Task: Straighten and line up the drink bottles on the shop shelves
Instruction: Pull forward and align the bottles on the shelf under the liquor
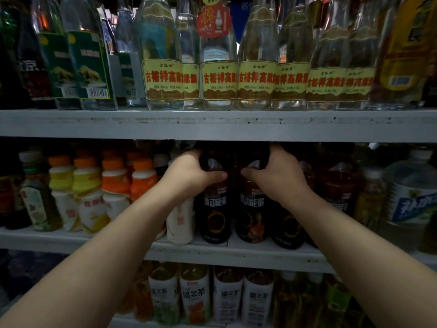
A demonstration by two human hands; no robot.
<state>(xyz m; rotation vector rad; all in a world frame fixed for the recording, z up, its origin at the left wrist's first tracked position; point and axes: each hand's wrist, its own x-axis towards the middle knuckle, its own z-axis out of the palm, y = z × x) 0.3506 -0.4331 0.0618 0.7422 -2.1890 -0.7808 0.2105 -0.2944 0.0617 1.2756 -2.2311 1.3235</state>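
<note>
two dark, smooth plastic bottles with glossy black labels stand side by side near the front edge of the middle shelf (236,253), which is scuffed grey metal. left hand (189,171) is wrapped round the left bottle (214,209) at its rounded shoulder, and right hand (279,176) grips the right bottle (251,209) the same way. thumbs are just apart.

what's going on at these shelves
A person is tidying the middle shelf of drinks. The left hand grips the shoulder of the left dark bottle, and the right hand grips the right dark bottle beside it. Both bottles stand upright near the shelf's front edge. No hand touches the yellow-labelled glass bottles above.
</note>
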